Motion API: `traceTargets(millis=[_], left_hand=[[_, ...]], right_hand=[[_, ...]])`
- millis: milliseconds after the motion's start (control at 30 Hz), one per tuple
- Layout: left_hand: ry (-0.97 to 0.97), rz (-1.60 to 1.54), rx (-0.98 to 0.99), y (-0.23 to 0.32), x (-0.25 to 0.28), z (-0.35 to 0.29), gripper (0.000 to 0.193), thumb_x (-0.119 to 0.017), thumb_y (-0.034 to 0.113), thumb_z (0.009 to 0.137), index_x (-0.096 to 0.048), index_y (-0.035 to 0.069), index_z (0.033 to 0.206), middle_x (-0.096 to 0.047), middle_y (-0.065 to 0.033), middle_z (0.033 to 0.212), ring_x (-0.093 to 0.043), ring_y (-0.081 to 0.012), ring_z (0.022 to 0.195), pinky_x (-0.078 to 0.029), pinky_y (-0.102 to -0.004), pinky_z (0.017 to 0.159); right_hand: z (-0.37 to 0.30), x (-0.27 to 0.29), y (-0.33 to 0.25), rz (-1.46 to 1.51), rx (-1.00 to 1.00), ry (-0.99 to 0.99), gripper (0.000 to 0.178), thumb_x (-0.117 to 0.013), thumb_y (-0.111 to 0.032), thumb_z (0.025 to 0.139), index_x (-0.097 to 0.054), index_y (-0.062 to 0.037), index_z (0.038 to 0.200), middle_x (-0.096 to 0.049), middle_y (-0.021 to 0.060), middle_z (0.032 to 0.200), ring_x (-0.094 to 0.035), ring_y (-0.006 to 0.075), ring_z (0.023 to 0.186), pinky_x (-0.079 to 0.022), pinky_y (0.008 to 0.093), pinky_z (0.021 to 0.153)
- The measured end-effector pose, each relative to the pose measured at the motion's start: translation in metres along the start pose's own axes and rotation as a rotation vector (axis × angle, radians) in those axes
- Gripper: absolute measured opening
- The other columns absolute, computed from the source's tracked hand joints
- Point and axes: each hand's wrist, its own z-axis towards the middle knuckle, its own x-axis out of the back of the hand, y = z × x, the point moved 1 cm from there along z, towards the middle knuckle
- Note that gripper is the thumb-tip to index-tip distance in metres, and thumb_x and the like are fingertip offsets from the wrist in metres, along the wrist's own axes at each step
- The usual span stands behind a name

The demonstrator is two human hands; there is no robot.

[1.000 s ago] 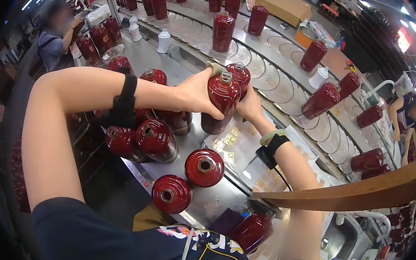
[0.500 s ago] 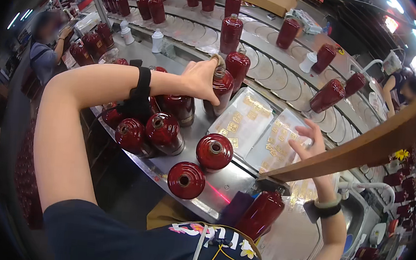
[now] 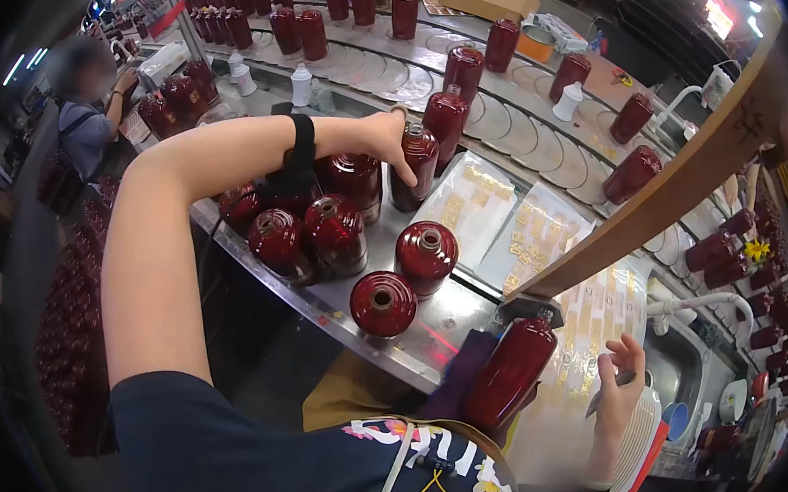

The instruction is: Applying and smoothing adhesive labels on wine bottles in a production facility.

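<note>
My left hand (image 3: 386, 145) reaches across the steel worktop, its thumb and fingers wrapped round a dark red glass bottle (image 3: 414, 168) that stands upright. My right hand (image 3: 621, 383) is off to the right over the edge of the gold sticker sheets (image 3: 593, 329), fingers bent and apart, with nothing visible in them. Another red bottle (image 3: 509, 373) lies tilted in front of my body, its neck against the dark holder at the low end of a wooden arm (image 3: 641, 211). More gold stickers lie on a white sheet (image 3: 463, 205) beside the held bottle.
Several open-necked red bottles (image 3: 384, 303) stand near the worktop's front edge. Behind runs a conveyor of overlapping round plates (image 3: 517, 130) carrying more bottles. A sink (image 3: 679, 365) with a blue bowl (image 3: 676, 419) is at right. A co-worker (image 3: 87, 116) works at far left.
My right hand has moved from over the sticker sheets towards me and to the right. My left hand keeps its hold on the bottle. The whole view has shifted slightly.
</note>
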Motion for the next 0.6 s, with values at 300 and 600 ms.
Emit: traceTargets(millis=[300,600], left_hand=[[0.202,0.060,-0.338,-0.067,0.043,-0.055,0.035,-0.090,0.019,0.067,-0.075,0.000,0.092,-0.075,-0.0186,0.089,-0.073,-0.0358,0.089,-0.058,-0.0398,0.081],[0.382,-0.015,-0.423,-0.098,0.044,-0.015,0.021,-0.083,0.005,0.074,-0.071,-0.005,0.088,-0.072,-0.0241,0.087,-0.072,-0.0385,0.088,-0.055,-0.0437,0.076]], right_hand=[[-0.063,-0.012,-0.021,0.139,-0.177,0.100,0.042,-0.069,-0.002,0.093,-0.060,-0.0018,0.134,-0.067,0.0069,0.113,-0.058,0.0113,0.096,-0.047,0.0270,0.090],[-0.094,-0.033,-0.055,0.099,-0.214,0.120,0.040,-0.070,-0.004,0.093,-0.061,-0.0026,0.133,-0.067,0.0063,0.109,-0.057,0.0105,0.094,-0.046,0.0262,0.087]])
